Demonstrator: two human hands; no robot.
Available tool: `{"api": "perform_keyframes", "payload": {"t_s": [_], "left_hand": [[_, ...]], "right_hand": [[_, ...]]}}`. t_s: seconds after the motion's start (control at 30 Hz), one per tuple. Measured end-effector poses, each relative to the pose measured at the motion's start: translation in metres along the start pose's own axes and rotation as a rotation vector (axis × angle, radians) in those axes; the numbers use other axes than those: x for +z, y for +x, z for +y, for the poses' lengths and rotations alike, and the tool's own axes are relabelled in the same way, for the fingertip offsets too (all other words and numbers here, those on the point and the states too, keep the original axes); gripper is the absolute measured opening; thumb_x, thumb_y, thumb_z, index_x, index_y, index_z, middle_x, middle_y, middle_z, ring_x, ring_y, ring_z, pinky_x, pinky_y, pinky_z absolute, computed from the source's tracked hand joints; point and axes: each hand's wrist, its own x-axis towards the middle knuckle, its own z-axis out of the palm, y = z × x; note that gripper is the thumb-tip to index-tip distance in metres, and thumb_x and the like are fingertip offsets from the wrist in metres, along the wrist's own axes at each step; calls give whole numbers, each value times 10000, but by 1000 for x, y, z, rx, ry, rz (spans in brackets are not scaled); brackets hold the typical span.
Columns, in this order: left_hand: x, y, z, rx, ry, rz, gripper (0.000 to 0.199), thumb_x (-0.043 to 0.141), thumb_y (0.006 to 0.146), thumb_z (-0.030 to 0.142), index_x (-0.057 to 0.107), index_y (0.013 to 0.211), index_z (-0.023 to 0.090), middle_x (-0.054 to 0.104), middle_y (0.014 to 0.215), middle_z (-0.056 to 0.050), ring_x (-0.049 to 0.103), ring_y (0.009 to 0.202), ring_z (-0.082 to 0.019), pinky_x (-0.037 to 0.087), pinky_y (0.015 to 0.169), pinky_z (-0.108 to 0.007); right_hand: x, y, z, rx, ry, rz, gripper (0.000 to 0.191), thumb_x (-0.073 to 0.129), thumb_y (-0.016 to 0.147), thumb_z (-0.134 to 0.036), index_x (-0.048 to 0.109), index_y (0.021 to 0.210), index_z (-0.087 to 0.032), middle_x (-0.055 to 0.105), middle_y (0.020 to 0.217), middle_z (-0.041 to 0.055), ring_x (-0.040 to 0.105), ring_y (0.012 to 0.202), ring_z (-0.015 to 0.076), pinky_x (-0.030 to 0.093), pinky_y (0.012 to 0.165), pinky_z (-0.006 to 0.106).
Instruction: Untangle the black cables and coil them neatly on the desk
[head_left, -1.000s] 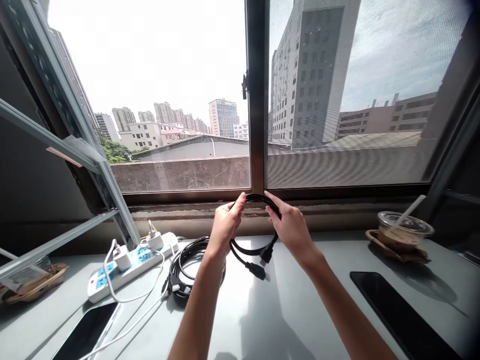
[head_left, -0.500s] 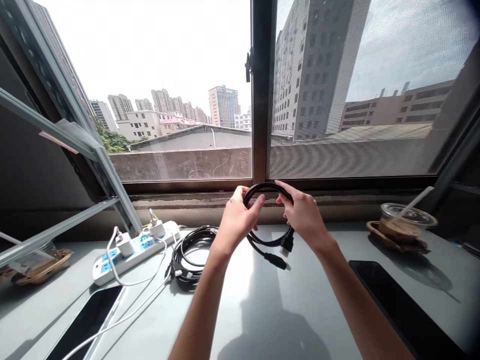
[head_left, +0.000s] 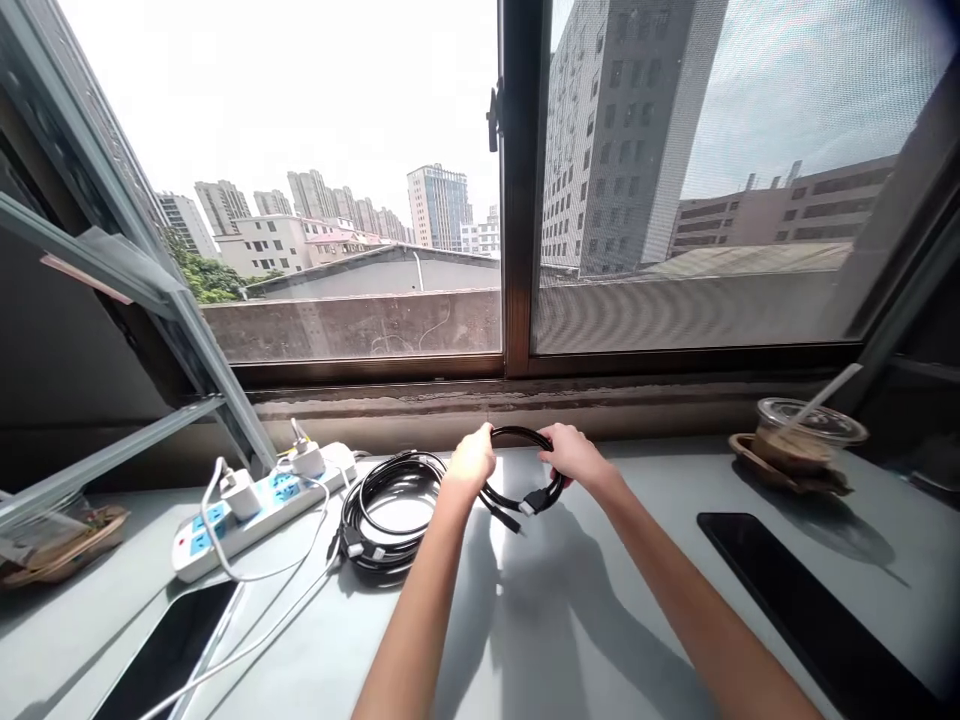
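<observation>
Pointing leftward, silver-tipped plug (head_left: 535,500) of cable (head_left: 519,431)

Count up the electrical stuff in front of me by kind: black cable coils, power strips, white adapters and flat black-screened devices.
Black cable coils: 2 (resting coil, held coil)
Power strip: 1
White adapters: 2 (nearer adapter, farther adapter)
Flat black-screened devices: 2 (left device, right device)
Total: 7
</observation>
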Motion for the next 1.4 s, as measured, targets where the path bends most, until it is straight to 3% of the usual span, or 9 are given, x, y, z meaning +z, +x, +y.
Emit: {"api": "perform_keyframes", "payload": {"t_s": [0.13,0.3,0.53,0.67,0.8,1.03,1.13,1.27,1.4], "left_hand": [[18,13,-14,-2,97,-81,322,534,893,319,552,1178,170,571,1193,-94,580,1029,-201,499,874,-417],[26,17,-19,-59,215,-120,374,560,876,328,530,1208,159,540,1235,-104,559,1071,-229,490,886,-449],[-3,11,-13,47,217,-214,372,537,889,336,533,1220,167,526,1281,-107,532,1134,-237,451,948,-469],[-16,4,-11,26,249,-231,353,525,896,336,540,1208,173,528,1277,-105,532,1129,-234,450,949,-466],[-11,1,-6,-36,300,-325,354,535,890,351,545,1187,160,559,1209,-101,570,1049,-217,490,883,-437],[8,5,0,-100,347,-435,347,542,886,350,550,1177,162,567,1187,-93,579,1022,-211,504,856,-417],[6,6,-2,-84,327,-429,361,543,885,354,542,1190,162,559,1204,-98,572,1041,-217,496,871,-430],[-6,3,-7,-66,275,-409,359,541,882,379,565,1157,149,582,1186,-99,578,1042,-215,481,891,-435],[-23,-2,-12,-82,192,-309,299,586,816,404,657,1005,184,692,1016,-52,654,898,-197,492,798,-304]], "right_hand": [[21,11,6,49,-121,-85,225,561,898,-299,609,1049,-139,645,940,44,629,806,135,534,734,315],[37,19,9,37,-223,-99,272,561,896,-318,586,1115,-158,594,1124,73,585,1011,188,496,868,392],[22,16,7,24,-262,-63,340,561,894,-317,546,1196,-162,555,1211,90,559,1068,209,478,905,430],[12,10,1,34,-299,-52,306,543,906,-311,560,1174,-164,575,1176,83,571,1048,197,480,902,418],[12,4,-7,52,-356,-114,233,546,905,-315,604,1070,-161,607,1102,70,591,988,174,497,866,380],[9,0,-11,17,-332,-186,291,559,896,-323,579,1134,-156,586,1152,80,575,1039,196,483,894,412],[3,-4,-9,-8,-274,-250,377,560,891,-342,538,1221,-162,567,1216,96,582,1037,200,486,892,415],[-5,-9,-6,13,-220,-360,693,639,800,-372,370,1419,-210,447,1403,126,567,1115,252,478,912,378],[-14,-15,-6,24,-196,-329,867,573,824,-439,111,1508,-174,337,1479,141,404,1297,308,388,1008,398]]}}
